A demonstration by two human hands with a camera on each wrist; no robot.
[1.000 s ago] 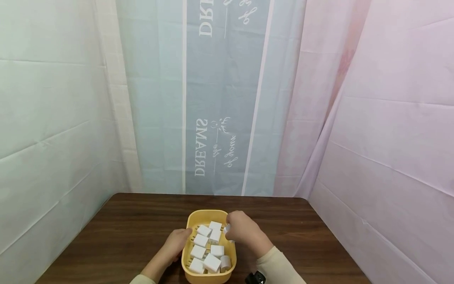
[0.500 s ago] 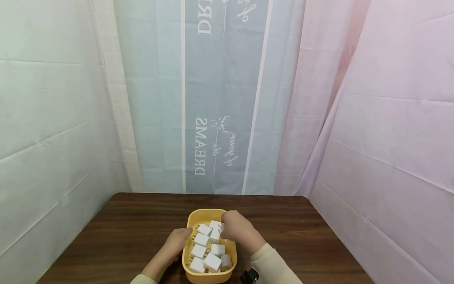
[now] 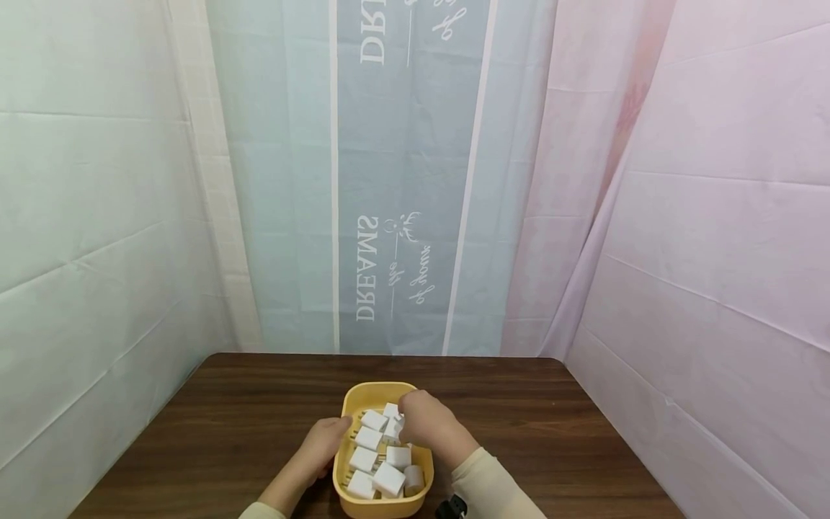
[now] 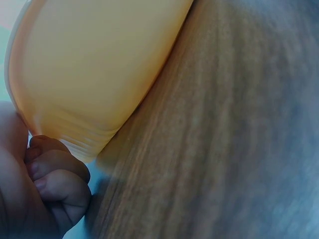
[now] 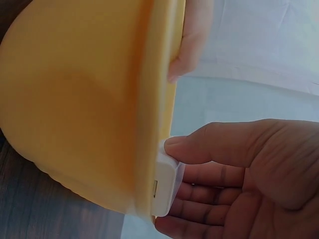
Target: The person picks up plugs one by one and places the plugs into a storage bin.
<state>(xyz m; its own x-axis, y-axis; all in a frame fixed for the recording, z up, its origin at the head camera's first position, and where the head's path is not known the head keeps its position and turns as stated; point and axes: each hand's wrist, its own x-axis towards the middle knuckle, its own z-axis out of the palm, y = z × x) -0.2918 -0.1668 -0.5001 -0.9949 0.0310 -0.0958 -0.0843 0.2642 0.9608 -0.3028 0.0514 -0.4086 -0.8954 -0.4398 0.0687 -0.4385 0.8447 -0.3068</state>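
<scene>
A yellow plastic basket (image 3: 372, 393) stands on the wooden table with several white charger plugs (image 3: 387, 479) inside, some with their prongs showing. My left hand (image 3: 324, 445) grips the basket's left side, thumb over the rim; in the left wrist view its fingers curl at the basket wall (image 4: 104, 59). Over the basket's far right part is my right hand (image 3: 436, 427). As the right wrist view shows, it pinches a white charger (image 5: 167, 186) with a port in its face, thumb on one side and fingers on the other, right at the rim.
A short white cylindrical piece (image 3: 413, 479) lies at the basket's near right corner. Dark wood tabletop (image 3: 246, 411) extends around the basket. Printed cloth curtains (image 3: 402, 180) hang behind the table and on both sides. A small black device (image 3: 452, 507) sits by my right wrist.
My right hand, holding the charger, has moved left from the basket's right rim to above the far plugs inside. My left hand stays at the basket's left side.
</scene>
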